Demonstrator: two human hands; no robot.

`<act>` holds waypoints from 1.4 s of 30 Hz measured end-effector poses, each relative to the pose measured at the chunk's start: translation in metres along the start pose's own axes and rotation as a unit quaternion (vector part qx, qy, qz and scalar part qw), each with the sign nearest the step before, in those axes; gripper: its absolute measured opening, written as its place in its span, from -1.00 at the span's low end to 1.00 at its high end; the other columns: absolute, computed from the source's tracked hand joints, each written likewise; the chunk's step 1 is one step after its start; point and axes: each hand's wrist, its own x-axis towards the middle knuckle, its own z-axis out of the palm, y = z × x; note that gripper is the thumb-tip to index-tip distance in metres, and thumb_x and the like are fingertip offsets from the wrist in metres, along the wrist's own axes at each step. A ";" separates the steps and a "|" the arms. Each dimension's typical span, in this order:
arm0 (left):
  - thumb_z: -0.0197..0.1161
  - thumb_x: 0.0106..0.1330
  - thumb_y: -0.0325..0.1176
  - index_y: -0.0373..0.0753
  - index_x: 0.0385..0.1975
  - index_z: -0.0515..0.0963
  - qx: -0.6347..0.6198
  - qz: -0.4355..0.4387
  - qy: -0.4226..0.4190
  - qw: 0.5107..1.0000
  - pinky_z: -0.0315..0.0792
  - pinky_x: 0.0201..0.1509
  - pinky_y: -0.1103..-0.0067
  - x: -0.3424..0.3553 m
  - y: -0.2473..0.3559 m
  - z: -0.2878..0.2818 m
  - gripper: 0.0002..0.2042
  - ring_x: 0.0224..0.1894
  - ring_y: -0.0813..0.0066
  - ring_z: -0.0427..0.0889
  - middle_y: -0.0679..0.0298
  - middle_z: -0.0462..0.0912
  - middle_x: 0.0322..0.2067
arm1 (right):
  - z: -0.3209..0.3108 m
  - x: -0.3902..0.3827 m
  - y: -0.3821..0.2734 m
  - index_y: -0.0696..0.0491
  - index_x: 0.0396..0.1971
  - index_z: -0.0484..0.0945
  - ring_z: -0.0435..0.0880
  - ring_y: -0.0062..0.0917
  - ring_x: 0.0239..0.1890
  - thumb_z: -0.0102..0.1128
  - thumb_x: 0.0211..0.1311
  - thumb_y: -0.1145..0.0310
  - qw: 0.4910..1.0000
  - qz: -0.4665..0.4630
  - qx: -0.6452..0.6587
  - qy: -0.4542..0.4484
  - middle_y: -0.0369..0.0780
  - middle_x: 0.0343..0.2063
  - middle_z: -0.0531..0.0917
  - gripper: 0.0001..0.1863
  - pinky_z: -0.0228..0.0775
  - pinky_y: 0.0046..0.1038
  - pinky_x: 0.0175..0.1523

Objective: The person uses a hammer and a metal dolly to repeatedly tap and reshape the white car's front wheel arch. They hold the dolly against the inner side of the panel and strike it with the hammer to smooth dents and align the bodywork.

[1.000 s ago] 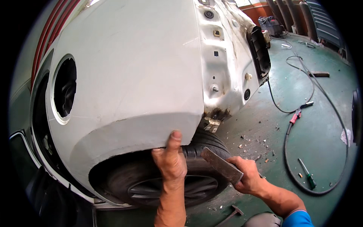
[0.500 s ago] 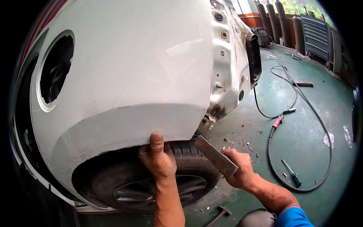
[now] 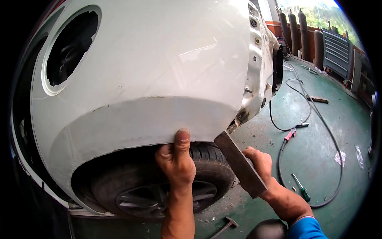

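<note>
A white car's rear fender has a dull, scuffed grey-white band above the wheel arch. My left hand pinches the arch's lower edge, thumb on the outer face and fingers tucked behind, partly hidden. In my right hand is a long, flat, dark brownish block, tilted, its upper end near the fender's rear lower corner. The block hides part of my right fingers. Whether its tip touches the panel I cannot tell. Below both hands stands the tyre with its spoked wheel.
On the green floor lie a hammer, a green-handled screwdriver, a cable with a red-handled clamp, and plastic scraps. Gas cylinders and a grey drawer cabinet stand at the back right. The fender has a ragged round opening.
The view has shifted, so the car sits further right in it. The block has turned, showing more of its broad face and looking larger. My left hand keeps its grip on the edge.
</note>
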 end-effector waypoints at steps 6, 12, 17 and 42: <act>0.33 0.39 -0.27 -0.42 -0.31 0.64 0.023 -0.028 -0.057 0.998 0.32 -0.17 0.69 0.003 0.004 -0.018 -0.73 -0.33 0.67 0.43 0.42 0.60 -0.39 | 0.005 0.000 -0.003 0.17 -0.24 0.48 0.63 -0.19 -0.54 0.38 -0.07 0.49 1.000 -0.018 -0.006 0.003 -0.10 -0.55 0.57 -0.65 0.44 -0.28 -0.47; 0.32 0.36 -0.19 -0.34 -0.28 0.65 -0.025 -0.031 0.028 0.999 0.45 -0.29 0.61 0.029 0.038 -0.037 -0.73 -0.39 0.54 0.56 0.31 0.66 -0.36 | 0.007 0.011 -0.008 0.19 -0.24 0.47 0.62 -0.20 -0.57 0.39 -0.11 0.48 0.999 -0.026 -0.031 -0.026 -0.10 -0.54 0.58 -0.62 0.44 -0.31 -0.48; 0.30 0.37 -0.20 -0.33 -0.20 0.63 -0.013 0.023 0.012 1.000 0.48 -0.28 0.55 0.031 0.028 -0.047 -0.73 -0.33 0.49 0.59 0.27 0.65 -0.32 | 0.017 0.023 -0.019 0.17 -0.24 0.48 0.63 -0.20 -0.55 0.40 -0.10 0.47 0.999 -0.038 -0.020 -0.030 -0.12 -0.56 0.58 -0.62 0.45 -0.28 -0.45; 0.37 0.32 -0.35 -0.39 -0.24 0.67 -0.097 -0.003 0.009 0.995 0.34 0.02 0.64 0.029 0.033 -0.049 -0.80 -0.19 0.63 0.52 0.34 0.68 -0.27 | 0.017 0.038 -0.060 0.15 -0.23 0.48 0.62 -0.21 -0.57 0.39 -0.07 0.50 0.995 -0.077 -0.071 -0.003 -0.11 -0.56 0.59 -0.64 0.43 -0.33 -0.48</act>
